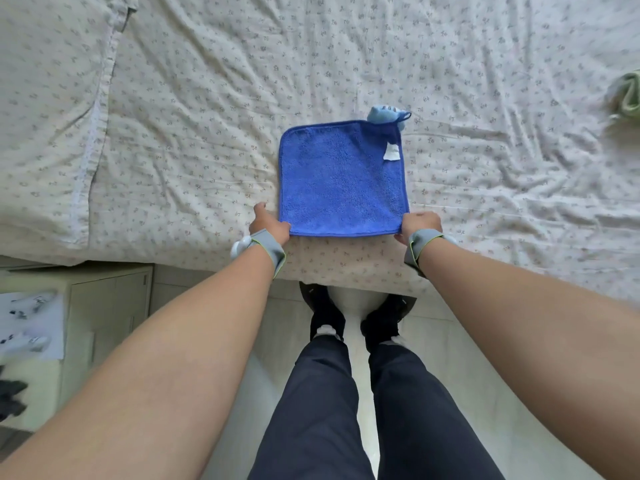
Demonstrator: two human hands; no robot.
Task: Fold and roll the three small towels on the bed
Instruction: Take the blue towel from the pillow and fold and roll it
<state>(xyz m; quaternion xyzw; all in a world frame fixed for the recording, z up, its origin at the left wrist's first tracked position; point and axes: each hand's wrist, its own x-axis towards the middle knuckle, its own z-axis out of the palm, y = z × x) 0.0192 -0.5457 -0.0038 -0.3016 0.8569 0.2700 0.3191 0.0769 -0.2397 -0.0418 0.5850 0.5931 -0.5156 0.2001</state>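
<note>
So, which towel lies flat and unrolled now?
The blue towel, spread flat between both hands; the green towel at the right edge is bunched up.

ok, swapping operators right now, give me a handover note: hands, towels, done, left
Left hand pinches the near left corner of the blue towel; right hand pinches the near right corner.
Blue towel lies flat and unfolded near the bed edge, white tag up at its far right corner.
A green towel sits bunched at the far right; whether it is rolled is unclear. No third towel in view.
Left: fold and roll the blue one, then check the others.
</note>
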